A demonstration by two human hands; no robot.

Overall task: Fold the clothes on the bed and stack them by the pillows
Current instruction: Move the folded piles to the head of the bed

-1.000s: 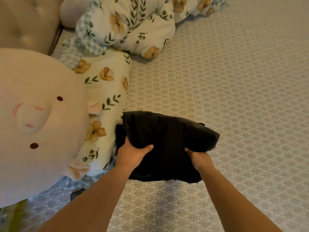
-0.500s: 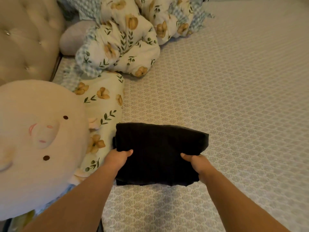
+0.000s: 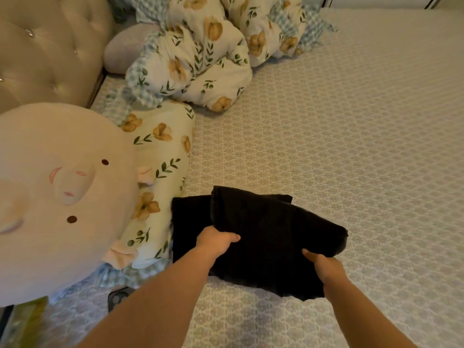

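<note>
Both my hands hold a folded black garment (image 3: 273,237) a little above the bed. My left hand (image 3: 216,241) grips its near left edge, thumb on top. My right hand (image 3: 324,264) grips its near right corner. The garment is tilted, its right end raised. Under its left part lies another folded black garment (image 3: 188,222), flat on the patterned sheet (image 3: 351,146) and touching the floral pillow (image 3: 160,172).
A big pink pig plush (image 3: 57,192) lies on the floral pillow at the left. A bunched floral duvet (image 3: 200,56) sits at the back near the tufted headboard (image 3: 45,46). A dark phone (image 3: 118,298) lies by the bed's near left edge.
The black garment in my hands has shifted right and tilted up, uncovering a second folded black garment beneath it by the pillow. The camera has tipped back a little.
</note>
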